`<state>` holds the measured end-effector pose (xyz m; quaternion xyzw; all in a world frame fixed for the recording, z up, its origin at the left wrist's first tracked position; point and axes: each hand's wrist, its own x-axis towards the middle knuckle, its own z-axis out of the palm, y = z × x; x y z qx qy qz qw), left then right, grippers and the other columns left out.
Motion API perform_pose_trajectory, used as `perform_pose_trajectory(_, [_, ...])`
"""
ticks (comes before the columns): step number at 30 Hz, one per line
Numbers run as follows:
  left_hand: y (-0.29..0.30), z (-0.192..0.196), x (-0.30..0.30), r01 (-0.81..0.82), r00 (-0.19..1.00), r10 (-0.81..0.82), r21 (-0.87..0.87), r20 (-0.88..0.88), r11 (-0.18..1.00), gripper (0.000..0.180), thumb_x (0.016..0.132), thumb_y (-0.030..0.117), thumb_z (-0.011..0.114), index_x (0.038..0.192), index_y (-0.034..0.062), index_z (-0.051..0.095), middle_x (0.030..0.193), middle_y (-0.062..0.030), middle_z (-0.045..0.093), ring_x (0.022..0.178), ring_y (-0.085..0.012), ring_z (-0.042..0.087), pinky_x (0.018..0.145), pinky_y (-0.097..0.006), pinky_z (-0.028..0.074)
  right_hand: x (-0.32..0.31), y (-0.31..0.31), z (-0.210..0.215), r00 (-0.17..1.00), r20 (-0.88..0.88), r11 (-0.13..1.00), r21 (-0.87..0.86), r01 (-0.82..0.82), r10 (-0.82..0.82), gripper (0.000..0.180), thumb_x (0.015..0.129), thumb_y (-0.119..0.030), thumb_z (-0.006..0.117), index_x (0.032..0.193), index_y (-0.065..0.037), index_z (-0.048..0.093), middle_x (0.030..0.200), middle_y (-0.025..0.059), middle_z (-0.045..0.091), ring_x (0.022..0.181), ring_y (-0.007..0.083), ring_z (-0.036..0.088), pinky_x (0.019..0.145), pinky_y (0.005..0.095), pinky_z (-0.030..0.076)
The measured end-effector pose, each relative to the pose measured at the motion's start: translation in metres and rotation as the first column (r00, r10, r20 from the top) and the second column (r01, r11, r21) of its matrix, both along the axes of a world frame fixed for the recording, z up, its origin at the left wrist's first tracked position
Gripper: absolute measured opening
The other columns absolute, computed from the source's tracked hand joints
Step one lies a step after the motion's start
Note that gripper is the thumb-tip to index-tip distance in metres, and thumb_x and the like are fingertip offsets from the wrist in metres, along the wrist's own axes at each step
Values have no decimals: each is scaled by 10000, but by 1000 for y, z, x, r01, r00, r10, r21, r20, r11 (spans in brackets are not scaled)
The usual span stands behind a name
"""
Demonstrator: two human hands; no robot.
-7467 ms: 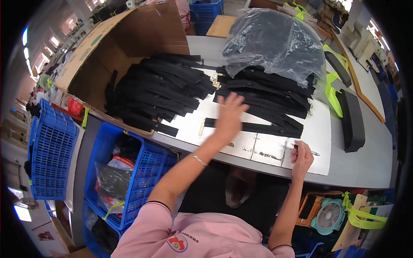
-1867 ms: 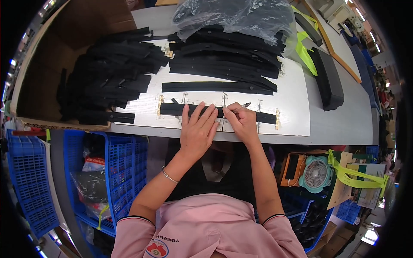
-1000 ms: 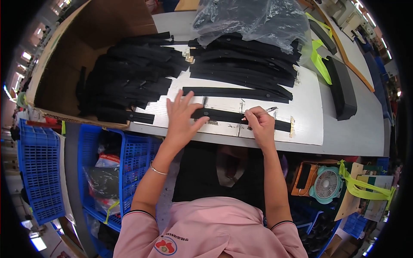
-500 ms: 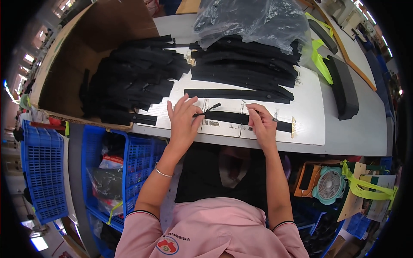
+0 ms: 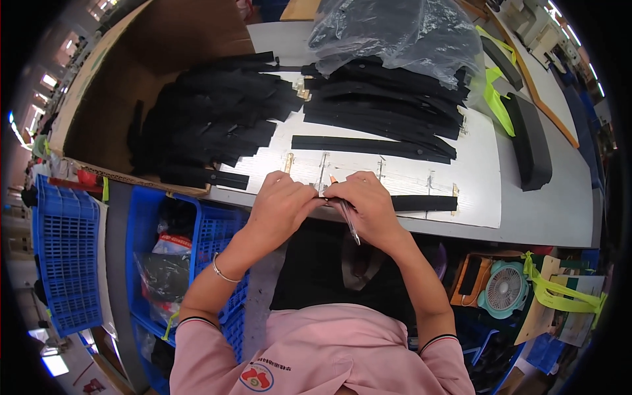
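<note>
At the near edge of the white marked board point(image 5: 471, 174), both my hands meet over one end of a black zipper strip point(image 5: 424, 203). My left hand point(image 5: 280, 205) is closed, its thumb and fingers pinching that end. Beside it my right hand point(image 5: 368, 207) pinches the same end, with a slim pen point(image 5: 351, 226) tucked through its fingers and slanting down toward me. The pinched end is mostly covered by my fingers. The rest of the strip runs out to the right along the board. Another black strip point(image 5: 372, 146) lies straight just beyond my hands.
A cardboard box point(image 5: 99, 99) on its side holds a heap of black strips point(image 5: 204, 118) at left. More strips point(image 5: 382, 99) lie far behind, partly under a clear plastic bag point(image 5: 398, 33). A dark foam-like block point(image 5: 530, 145) sits at right; a blue crate point(image 5: 197, 243) stands below the table.
My right hand has moved left to meet my left hand at the strip's end. The strip has come nearer the table edge, and the pen now points down toward me.
</note>
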<state>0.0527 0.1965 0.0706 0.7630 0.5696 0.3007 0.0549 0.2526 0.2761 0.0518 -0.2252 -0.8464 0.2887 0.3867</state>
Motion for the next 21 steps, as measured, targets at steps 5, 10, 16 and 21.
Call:
perform_pose_trajectory(5, [-3, 7, -3, 116, 987, -111, 36, -117, 993, 145, 868, 192, 777, 824, 90, 684, 702, -37, 607, 767, -231, 598, 1020, -442, 439, 17, 8, 18, 986, 94, 990, -50, -135, 139, 200, 807, -66, 825, 978, -109, 731, 840, 36, 715, 779, 214, 655, 1019, 426, 480])
perform_pose_trajectory(10, [0, 10, -8, 203, 971, -203, -12, -130, 979, 179, 880, 247, 768, 791, 110, 694, 702, -25, 613, 779, -204, 601, 1100, -482, 403, 29, 13, 16, 969, 98, 963, -172, -207, 226, 190, 836, -37, 760, 1004, -102, 703, 879, 53, 723, 803, 236, 668, 1102, 458, 416])
perform_pose_trajectory(16, [0, -11, -30, 69, 972, -99, -148, -211, 987, 168, 870, 244, 776, 960, 105, 748, 949, -53, 696, 1006, -231, 627, 1175, -532, 318, 29, 15, 1, 983, 161, 938, -345, -31, 92, 181, 882, -128, 801, 1028, -74, 708, 857, 58, 717, 789, 183, 653, 851, 324, 520])
perform_pose_trajectory(21, [-7, -48, 4, -160, 984, 163, 54, -66, 986, 596, 905, 285, 750, 1440, 94, 569, 1546, -118, 484, 1445, -306, 428, 1228, -587, 214, 14, 33, -10, 972, 229, 850, -522, 69, 62, 190, 934, -148, 764, 1067, -37, 686, 790, 62, 687, 691, 124, 578, 662, 277, 473])
